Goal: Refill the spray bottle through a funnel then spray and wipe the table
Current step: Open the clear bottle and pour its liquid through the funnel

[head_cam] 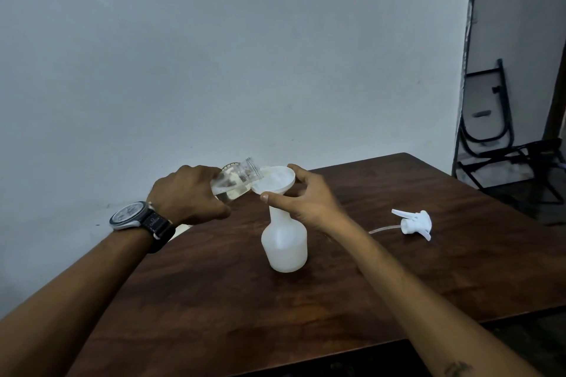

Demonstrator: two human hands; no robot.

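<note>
A white spray bottle [284, 245] stands upright in the middle of the dark wooden table [398, 269], without its head. A white funnel [275, 181] sits in its neck. My right hand [306, 197] grips the funnel's rim, thumb in front and fingers behind. My left hand [190, 193], with a watch on the wrist, holds a clear glass jar [235, 182] tilted to the right, its open mouth over the funnel's left edge. Clear liquid lies in the jar's lower side. The white trigger spray head [415, 223] with its thin tube lies on the table to the right.
The table's far-left edge sits close to a pale wall. A small round thing [229, 166] shows behind the jar, mostly hidden. A pale patch [183, 228] lies by my left wrist. Black folded metal frames [502, 144] stand on the floor at the right.
</note>
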